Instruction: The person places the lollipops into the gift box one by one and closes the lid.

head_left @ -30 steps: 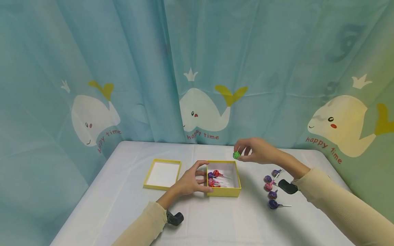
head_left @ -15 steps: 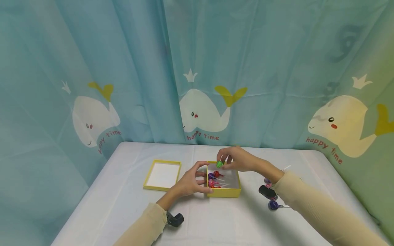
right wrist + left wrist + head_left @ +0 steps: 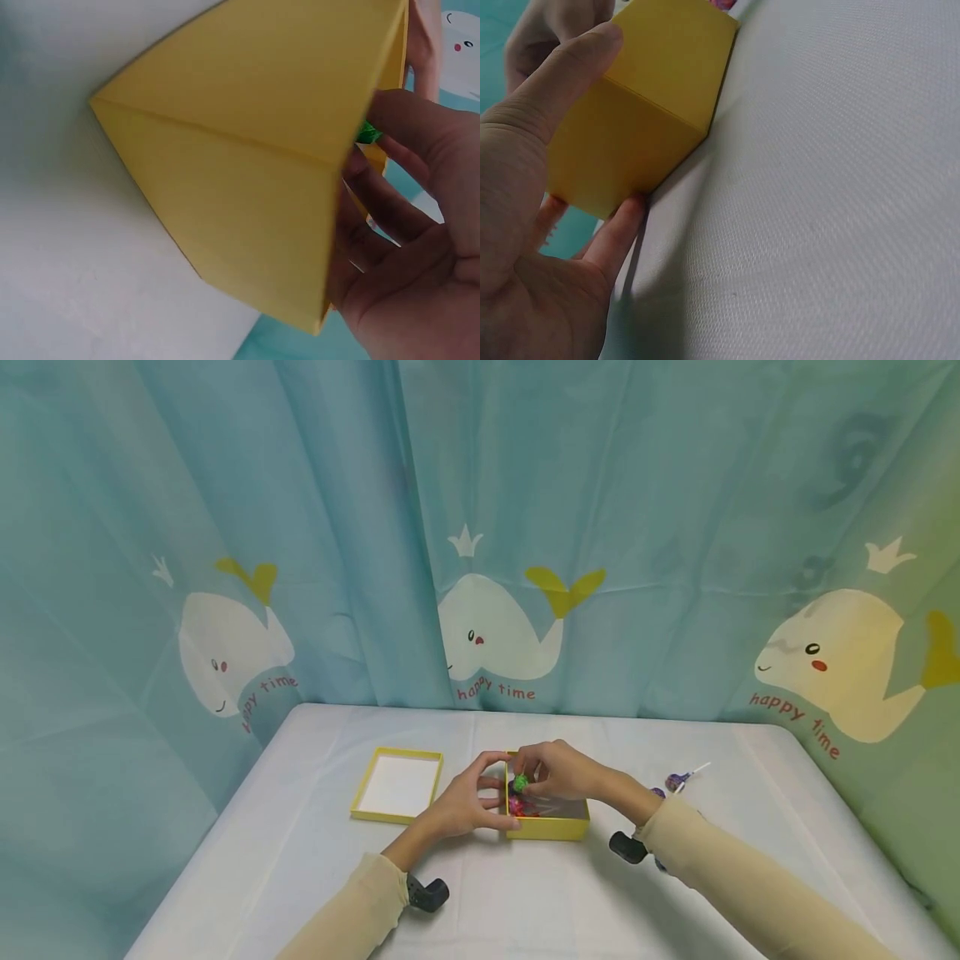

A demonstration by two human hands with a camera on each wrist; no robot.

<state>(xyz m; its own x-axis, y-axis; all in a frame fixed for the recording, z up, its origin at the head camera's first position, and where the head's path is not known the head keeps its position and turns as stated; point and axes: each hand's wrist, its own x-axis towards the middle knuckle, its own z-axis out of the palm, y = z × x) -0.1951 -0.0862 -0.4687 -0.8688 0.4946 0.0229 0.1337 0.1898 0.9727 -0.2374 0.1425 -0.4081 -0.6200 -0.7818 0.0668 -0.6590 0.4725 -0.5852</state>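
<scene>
A yellow box (image 3: 551, 830) with an open top stands mid-table. My left hand (image 3: 459, 806) grips its left end; in the left wrist view the thumb lies on one wall (image 3: 667, 60) and fingers touch another. My right hand (image 3: 562, 771) pinches a green-wrapped lollipop (image 3: 521, 783) inside the box, near its left wall. In the right wrist view the green wrapper (image 3: 367, 133) shows beside the thumb, and the box wall hides the rest. Pink and red lollipops (image 3: 517, 807) lie in the box, partly covered by the right hand.
A shallow yellow-rimmed lid (image 3: 375, 816) with a white inside lies left of the box. To the right, purple-wrapped lollipops (image 3: 677, 781) lie on the white tablecloth (image 3: 510, 910), some hidden by the right forearm. A whale-print curtain (image 3: 337, 568) hangs behind the table.
My right hand has carried the green lollipop leftward and down, from beyond the box's back right corner into the box. My left hand has kept its place on the box.
</scene>
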